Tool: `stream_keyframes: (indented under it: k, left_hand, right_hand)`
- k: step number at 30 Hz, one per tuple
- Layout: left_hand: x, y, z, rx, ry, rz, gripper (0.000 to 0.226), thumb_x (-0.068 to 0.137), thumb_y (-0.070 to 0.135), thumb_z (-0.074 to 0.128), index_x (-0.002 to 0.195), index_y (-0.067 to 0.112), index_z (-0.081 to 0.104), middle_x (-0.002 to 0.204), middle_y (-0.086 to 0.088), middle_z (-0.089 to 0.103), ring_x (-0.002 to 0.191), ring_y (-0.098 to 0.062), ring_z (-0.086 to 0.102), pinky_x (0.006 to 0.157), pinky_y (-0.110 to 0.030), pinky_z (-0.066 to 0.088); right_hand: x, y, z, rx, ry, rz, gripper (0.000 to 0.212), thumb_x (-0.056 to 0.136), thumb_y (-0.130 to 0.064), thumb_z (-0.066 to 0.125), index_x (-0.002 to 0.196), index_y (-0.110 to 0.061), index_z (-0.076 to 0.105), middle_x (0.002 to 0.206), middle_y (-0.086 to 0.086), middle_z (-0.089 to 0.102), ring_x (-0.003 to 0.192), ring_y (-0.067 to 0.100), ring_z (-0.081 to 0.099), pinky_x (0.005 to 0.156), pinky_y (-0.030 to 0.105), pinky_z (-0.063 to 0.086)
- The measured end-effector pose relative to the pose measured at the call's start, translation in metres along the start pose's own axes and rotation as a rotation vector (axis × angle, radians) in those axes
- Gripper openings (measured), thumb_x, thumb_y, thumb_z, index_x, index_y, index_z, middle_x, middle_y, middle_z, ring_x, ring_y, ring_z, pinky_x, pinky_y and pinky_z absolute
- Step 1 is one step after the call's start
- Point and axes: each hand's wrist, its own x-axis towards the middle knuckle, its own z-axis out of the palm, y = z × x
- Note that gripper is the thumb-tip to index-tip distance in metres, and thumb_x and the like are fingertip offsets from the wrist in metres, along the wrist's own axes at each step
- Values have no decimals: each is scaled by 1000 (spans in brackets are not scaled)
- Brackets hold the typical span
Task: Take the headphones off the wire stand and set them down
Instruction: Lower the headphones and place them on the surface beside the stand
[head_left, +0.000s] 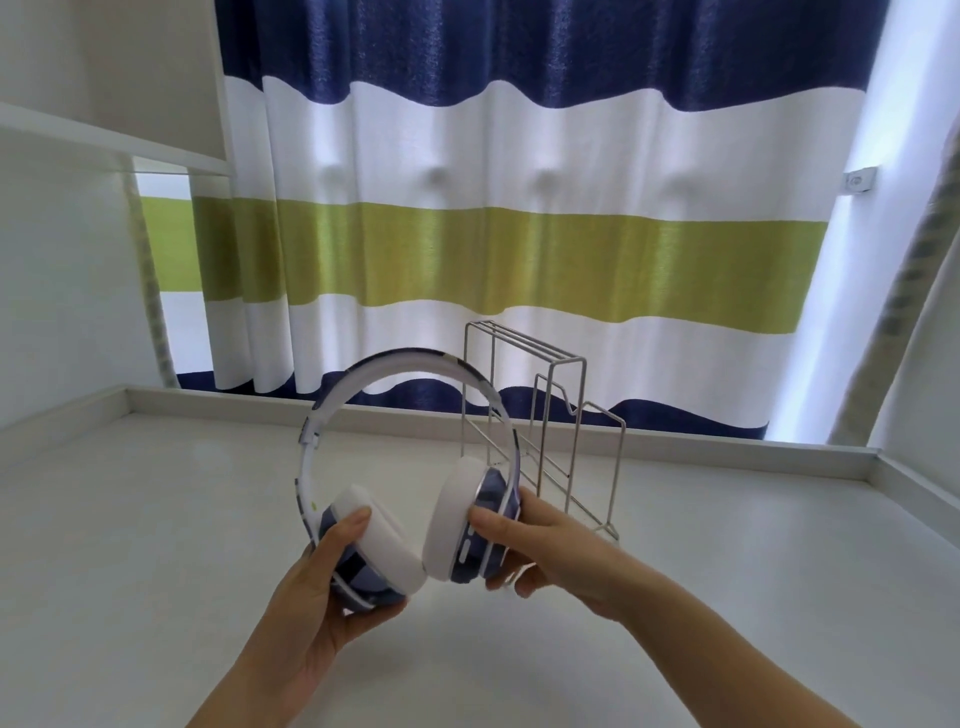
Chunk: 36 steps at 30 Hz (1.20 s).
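The white and purple-blue headphones (395, 467) hang in the air above the white tabletop, upright, with the headband on top. My left hand (332, 587) grips the left ear cup from below. My right hand (540, 540) grips the right ear cup from its outer side. The wire stand (545, 421) stands just behind and to the right of the headphones. The headband overlaps the stand's left edge in view; whether they touch I cannot tell.
The white tabletop (156, 545) has a low raised rim (727, 452) along its back and sides. A striped blue, white and green curtain (519, 234) hangs behind. A white shelf (104, 135) juts out at upper left.
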Motion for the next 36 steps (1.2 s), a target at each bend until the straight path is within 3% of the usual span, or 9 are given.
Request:
stream_keyframes:
  k: [4,6,9,11,14,17,19,26,36]
  left_hand:
    - [9,-6,-8,59,96,17,7,80,27,56,85,23,54,92,-12,58,81,-32,57,49,-41,57]
    - [14,-9,-12,171,160,39,16,76,33,61,83,19,56,85,-14,61,77,-33,58,51,-39,56]
    - [16,-11,-14,277,190,74,45,59,45,68,90,13,61,87,-16,66,90,-38,61,82,-50,52]
    - [17,-14,-14,315,207,94,56,64,45,67,106,8,58,96,-17,66,97,-40,60,82,-48,51]
    - [17,-15,-15,371,247,136,77,63,49,66,122,3,48,108,-19,63,94,-36,59,67,-36,50]
    - [16,-17,-14,331,293,209,86,72,43,63,142,14,22,141,-16,43,123,-38,46,100,-46,38]
    - [14,-18,-16,353,279,247,81,81,32,57,145,17,9,149,-15,31,133,-36,34,106,-45,28]
    - [18,-19,-24,468,262,315,48,79,38,58,122,20,46,131,-13,49,112,-29,50,94,-39,39]
    - [23,-22,-26,531,298,314,46,82,39,54,122,19,49,115,-7,56,107,-27,51,91,-36,38]
  right_hand:
    - [11,14,7,16,-21,88,52,79,-52,53,118,-19,46,99,-1,64,76,11,63,69,23,48]
    - [14,20,10,43,-21,132,49,79,-53,53,113,-19,51,97,0,66,71,11,64,67,23,47]
    - [17,28,12,132,-16,180,48,79,-51,55,109,-14,55,92,5,67,63,13,64,65,24,48]
    - [18,29,11,133,-14,184,49,79,-50,55,111,-13,54,91,6,67,63,13,64,66,25,49]
    - [18,28,12,105,-17,178,46,80,-50,54,111,-16,52,92,5,67,64,13,65,67,25,50]
    - [16,28,12,85,-20,152,45,81,-47,55,116,-21,47,93,2,66,65,13,64,62,22,50]
    - [15,27,13,77,-22,133,41,81,-46,56,114,-27,40,91,0,66,64,13,64,62,24,51]
    - [17,26,15,-19,8,142,53,76,-55,57,116,-22,44,103,7,65,68,13,64,61,25,50]
    - [21,26,15,-123,47,152,43,75,-61,52,102,-27,53,99,2,68,72,14,66,57,21,50]
